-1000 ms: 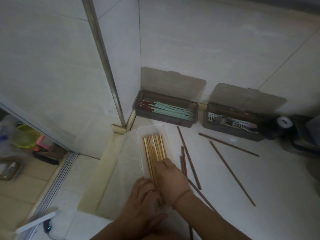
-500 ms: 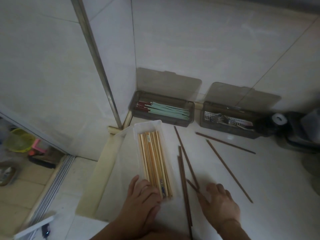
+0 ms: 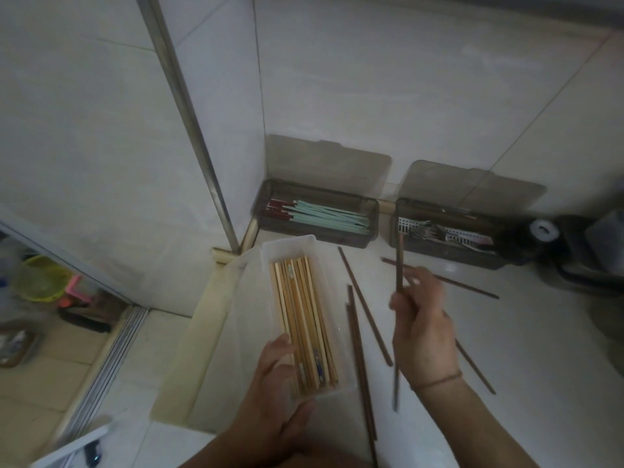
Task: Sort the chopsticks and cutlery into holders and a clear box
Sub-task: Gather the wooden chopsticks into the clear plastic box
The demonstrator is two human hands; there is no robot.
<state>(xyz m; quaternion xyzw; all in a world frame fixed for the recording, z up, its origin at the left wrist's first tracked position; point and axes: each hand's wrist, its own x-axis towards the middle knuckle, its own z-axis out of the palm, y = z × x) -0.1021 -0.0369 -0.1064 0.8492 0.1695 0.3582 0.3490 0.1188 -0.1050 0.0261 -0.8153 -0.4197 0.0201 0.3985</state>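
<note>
step in hand: picking up the loose dark chopsticks from the counter (image 3: 506,349). the right hand (image 3: 422,329) is raised above the counter and pinches one dark chopstick (image 3: 400,261) in curled fingers, the stick near upright in the view, its upper end showing against the right holder (image 3: 445,255), its lower end showing below the wrist. the left hand (image 3: 280,373) grips the near end of the clear box (image 3: 287,244), fingers curled over the left wall, thumb under the near edge. the box lies toward the counter's left edge and holds a row of light bamboo chopsticks (image 3: 300,315) laid lengthwise. the left holder (image 3: 317,231), lid up, sits in the back left corner against the wall and holds pale green chopsticks with dark red ends (image 3: 324,216). the right holder, lid up, stands just beside it along the back edge and holds metal cutlery (image 3: 435,233) on a white perforated insert. several more dark sticks (image 3: 361,349) lie loose on the counter between box and right hand, and others beyond the hand. judgement: sorting is partly done; next move calls for gathering the remaining dark sticks and aligning them with the held one before placing; which container receives them cannot be told. markings show on some bamboo sticks near the left hand, not legible. no other writing readable.
</note>
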